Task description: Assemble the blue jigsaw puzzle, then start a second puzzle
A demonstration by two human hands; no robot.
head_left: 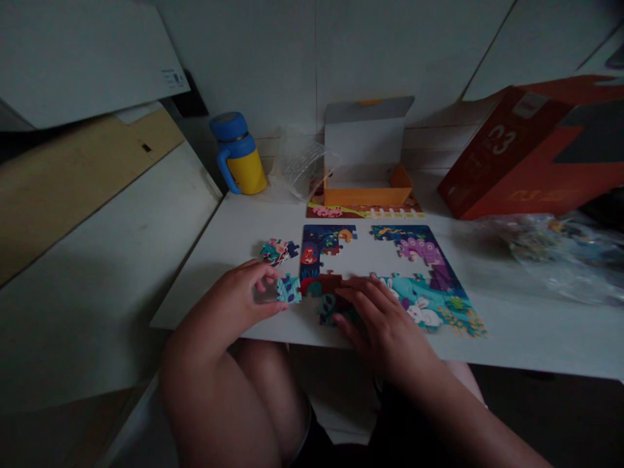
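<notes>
The left hand (246,292) pinches a teal puzzle piece (288,290), partly covered, between thumb and fingers; loose pieces (277,251) lie just beyond them. The right hand (383,325), fingers loosely spread, hides part of the puzzle (423,313); past its fingertips, bare tabletop (368,259) opens mid-picture.

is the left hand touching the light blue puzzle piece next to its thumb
Touching. The head view shows the left hand pinching the puzzle piece, thumb against its lower edge.

The table (526,331) holds puzzle (429,313), bottle (246,168), seemingly bagged pieces (556,244).
</notes>
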